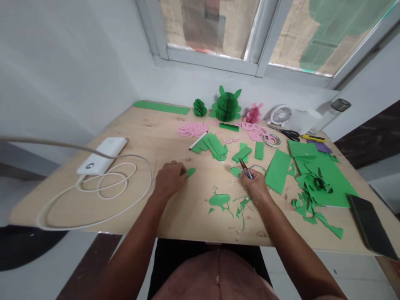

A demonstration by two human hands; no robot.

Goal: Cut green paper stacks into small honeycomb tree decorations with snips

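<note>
The green oval piece (191,171) is at the left hand (169,179), whose curled fingers seem to pinch its edge. At the fingertips of the right hand (256,184) is another green piece (235,171); this hand grips small scissors (245,167), whose blades, I judge, should point away from the paper.

Can pass over bare worktop (206,181) between left hand (171,177) and right hand (256,184); meets green oval (219,200) and scraps (242,205) frontward, looped white cable (80,182) leftward, green sheet (279,171) beyond right hand.
</note>
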